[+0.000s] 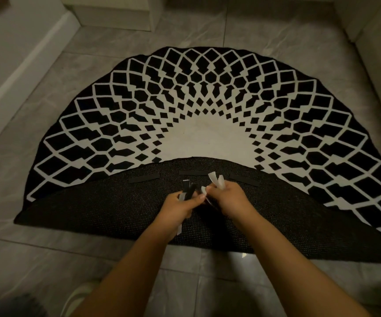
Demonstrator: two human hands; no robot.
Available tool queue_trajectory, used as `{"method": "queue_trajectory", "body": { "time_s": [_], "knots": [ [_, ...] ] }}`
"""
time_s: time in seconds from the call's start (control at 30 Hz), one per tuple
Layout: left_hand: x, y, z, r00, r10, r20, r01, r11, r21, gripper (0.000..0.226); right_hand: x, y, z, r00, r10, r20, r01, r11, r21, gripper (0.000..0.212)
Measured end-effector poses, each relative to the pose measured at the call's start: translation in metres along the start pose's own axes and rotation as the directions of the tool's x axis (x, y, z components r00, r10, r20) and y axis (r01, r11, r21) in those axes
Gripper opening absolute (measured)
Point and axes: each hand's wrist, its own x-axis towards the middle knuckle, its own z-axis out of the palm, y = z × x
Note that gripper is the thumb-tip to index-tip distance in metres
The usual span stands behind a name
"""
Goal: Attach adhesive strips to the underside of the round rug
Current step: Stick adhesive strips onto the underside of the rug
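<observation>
While the round rug (207, 99) lies on the grey tiled floor (48, 259), its near half is folded back over the far half, so the dark, mesh-textured underside (107, 211) faces up toward the camera and the black-and-white diamond pattern shows beyond the fold's curved edge. Three black adhesive strips are already stuck on the underside, following that curved edge: one at the left (143, 178), one in the middle (194, 172) and one at the right (244, 179), each apart from the next. Both hands hover together over the underside, just below the middle strip. The left hand (180, 205) has its fingers curled round a small bundle of loose strips (188, 191), black with pale backing, whose upper ends stick up above the fist while a pale tail hangs down under the wrist. The right hand (228, 199) is also clenched, holding pale backing pieces (218, 180) that stand up from between its fingers, and its fingertips meet the left hand's at a pale tab between them. A white baseboard (25, 72) runs along the wall at the left, and a pale rounded object (79, 294), only partly visible, sits at the bottom edge beside the left forearm.
</observation>
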Motion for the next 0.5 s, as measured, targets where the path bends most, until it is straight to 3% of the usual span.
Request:
{"method": "queue_trajectory", "body": {
  "time_s": [0.2,0.33,0.5],
  "knots": [
    [0.004,-0.007,-0.002,0.997,-0.031,-0.076,0.026,0.997,-0.068,0.014,0.007,0.005,0.003,0.991,-0.051,-0.126,0.032,0.988,-0.149,0.021],
    [0.007,-0.013,-0.006,0.979,-0.078,-0.191,0.039,0.978,-0.204,0.026,0.007,0.011,0.004,0.973,-0.043,-0.228,0.037,0.999,-0.028,0.022],
    [0.008,-0.021,-0.01,0.977,-0.094,-0.19,0.034,0.954,-0.298,0.021,0.013,0.021,0.008,0.956,0.035,-0.291,0.022,0.982,0.189,0.021]
  ]
}}
